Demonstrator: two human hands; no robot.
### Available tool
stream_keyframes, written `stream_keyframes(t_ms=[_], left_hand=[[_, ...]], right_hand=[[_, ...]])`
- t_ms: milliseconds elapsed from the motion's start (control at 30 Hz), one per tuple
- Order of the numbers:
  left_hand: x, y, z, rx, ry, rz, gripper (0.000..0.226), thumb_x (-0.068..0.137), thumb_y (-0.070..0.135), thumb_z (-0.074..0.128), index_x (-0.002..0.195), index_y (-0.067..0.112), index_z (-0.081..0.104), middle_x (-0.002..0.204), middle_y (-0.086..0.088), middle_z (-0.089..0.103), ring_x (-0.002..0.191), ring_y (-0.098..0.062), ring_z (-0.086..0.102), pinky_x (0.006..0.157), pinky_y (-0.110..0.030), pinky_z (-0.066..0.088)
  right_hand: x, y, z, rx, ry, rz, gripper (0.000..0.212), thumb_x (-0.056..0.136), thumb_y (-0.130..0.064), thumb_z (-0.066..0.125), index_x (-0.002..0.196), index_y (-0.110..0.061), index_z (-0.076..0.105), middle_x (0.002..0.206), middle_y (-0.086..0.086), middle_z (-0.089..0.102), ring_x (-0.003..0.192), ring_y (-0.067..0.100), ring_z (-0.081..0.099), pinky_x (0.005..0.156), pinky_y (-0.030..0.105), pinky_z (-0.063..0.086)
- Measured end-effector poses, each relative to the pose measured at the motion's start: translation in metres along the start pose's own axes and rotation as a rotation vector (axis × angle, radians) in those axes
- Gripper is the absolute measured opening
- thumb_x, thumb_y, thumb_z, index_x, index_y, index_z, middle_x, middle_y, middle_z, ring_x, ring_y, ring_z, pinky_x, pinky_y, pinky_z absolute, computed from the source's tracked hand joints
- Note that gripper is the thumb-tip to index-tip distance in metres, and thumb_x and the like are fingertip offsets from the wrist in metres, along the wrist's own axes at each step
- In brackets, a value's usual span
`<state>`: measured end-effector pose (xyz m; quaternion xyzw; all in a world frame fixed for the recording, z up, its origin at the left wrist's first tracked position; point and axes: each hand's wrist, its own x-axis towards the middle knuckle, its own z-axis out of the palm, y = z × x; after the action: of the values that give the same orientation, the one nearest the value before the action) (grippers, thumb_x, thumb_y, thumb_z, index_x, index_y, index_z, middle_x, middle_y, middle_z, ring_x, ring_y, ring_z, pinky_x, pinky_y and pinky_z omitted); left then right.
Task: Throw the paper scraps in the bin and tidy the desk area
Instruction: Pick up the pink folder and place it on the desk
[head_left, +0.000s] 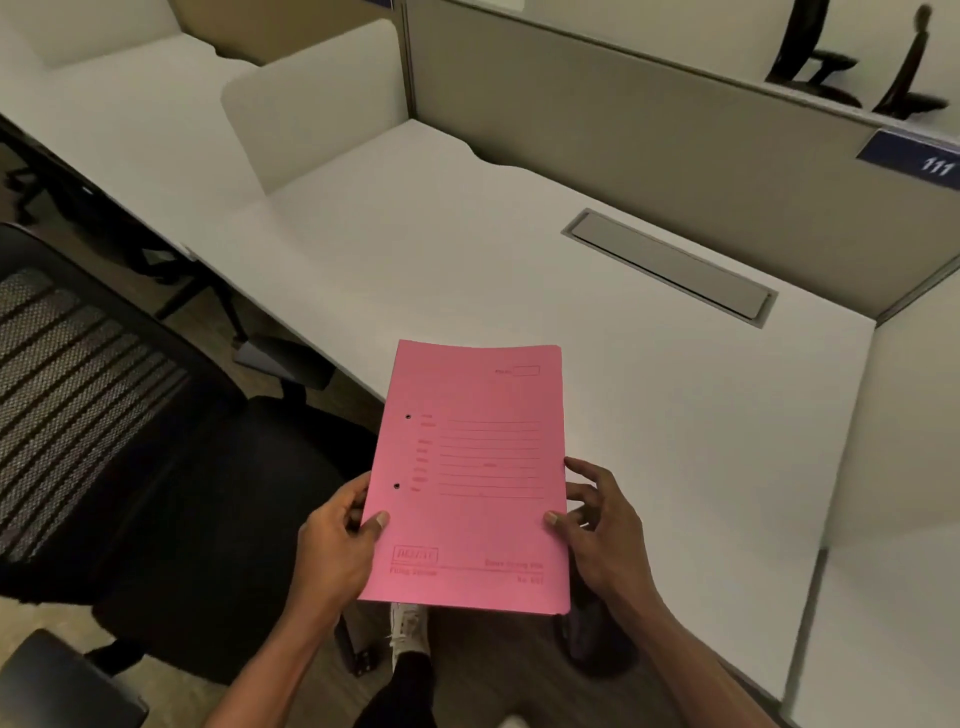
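A pink file folder (470, 467) with printed lines and two punch holes is held flat over the front edge of the white desk (649, 405). My left hand (337, 545) grips its lower left edge, thumb on top. My right hand (597, 530) holds the lower right edge, thumb on the cover and fingers spread beside it. No paper scraps or bin show in this view.
A black mesh office chair (104, 415) stands to the left of the desk. A grey cable hatch (670, 265) is set into the desk near the beige partition (623, 119). White side dividers flank the desk. My shoe (410, 634) shows below the folder.
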<state>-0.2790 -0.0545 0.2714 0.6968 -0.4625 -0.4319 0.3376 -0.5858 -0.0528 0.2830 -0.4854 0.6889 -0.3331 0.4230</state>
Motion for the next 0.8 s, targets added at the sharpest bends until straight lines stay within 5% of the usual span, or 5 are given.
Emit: stream_keyframes(t_ms=[233,433,500,633,800], left_hand=[[0.099,0.017,-0.015,0.015,-0.08,0.032,0.051,0.098,0.018,0.071,0.137,0.048,0.055,0.11,0.014,0.073,0.092,0.01,0.073,0.053,-0.015,0.058],[0.179,0.045,-0.03,0.027,-0.15,0.069,0.054,0.097,0.019,0.073,0.119,0.064,0.055,0.107,0.032,0.072,0.093,0.006,0.074,0.058,-0.016,0.061],[0.203,0.055,-0.033,0.045,-0.167,0.09,0.057,0.097,0.019,0.073,0.114,0.07,0.053,0.106,0.026,0.073,0.093,0.006,0.074,0.058,-0.015,0.06],[0.244,0.07,-0.03,0.089,-0.207,0.11,0.05,0.099,0.02,0.072,0.134,0.051,0.055,0.109,0.018,0.073,0.091,-0.009,0.077,0.062,-0.021,0.063],[0.288,0.085,-0.012,0.123,-0.224,0.132,0.047,0.1,0.017,0.069,0.137,0.043,0.057,0.112,0.02,0.071,0.096,-0.01,0.074,0.066,-0.021,0.061]], right_hand=[[0.062,-0.028,0.027,0.002,0.093,0.011,0.063,0.092,-0.023,0.083,0.145,-0.034,0.051,0.118,-0.014,0.076,0.089,0.005,0.077,0.068,0.016,0.062],[0.111,-0.064,0.046,0.032,0.169,0.047,0.062,0.092,-0.022,0.083,0.143,-0.037,0.051,0.116,-0.017,0.077,0.091,0.0,0.076,0.063,0.017,0.061],[0.124,-0.073,0.051,0.057,0.19,0.058,0.062,0.092,-0.02,0.082,0.143,-0.038,0.051,0.114,-0.017,0.078,0.09,0.001,0.076,0.063,0.017,0.061],[0.15,-0.082,0.054,0.117,0.234,0.077,0.062,0.091,-0.012,0.081,0.14,-0.038,0.054,0.108,-0.017,0.081,0.086,0.008,0.076,0.068,0.014,0.06],[0.196,-0.079,0.05,0.148,0.229,0.096,0.065,0.089,-0.008,0.082,0.138,-0.041,0.055,0.108,-0.019,0.081,0.076,0.019,0.076,0.078,0.04,0.066]])
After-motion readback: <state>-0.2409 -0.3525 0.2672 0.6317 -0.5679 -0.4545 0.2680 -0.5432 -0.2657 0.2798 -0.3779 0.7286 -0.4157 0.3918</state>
